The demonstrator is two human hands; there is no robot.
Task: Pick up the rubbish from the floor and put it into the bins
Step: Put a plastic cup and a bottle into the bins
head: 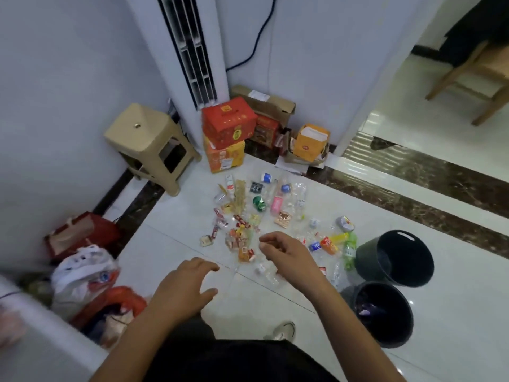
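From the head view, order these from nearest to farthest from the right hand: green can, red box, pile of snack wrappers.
1. pile of snack wrappers, just left of the right hand.
2. green can, further ahead on the floor.
3. red box, by the wall.

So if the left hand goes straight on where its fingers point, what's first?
Likely the heap of orange and red wrappers just ahead of the left hand. How high the hand is can't be judged, so it might pass over.
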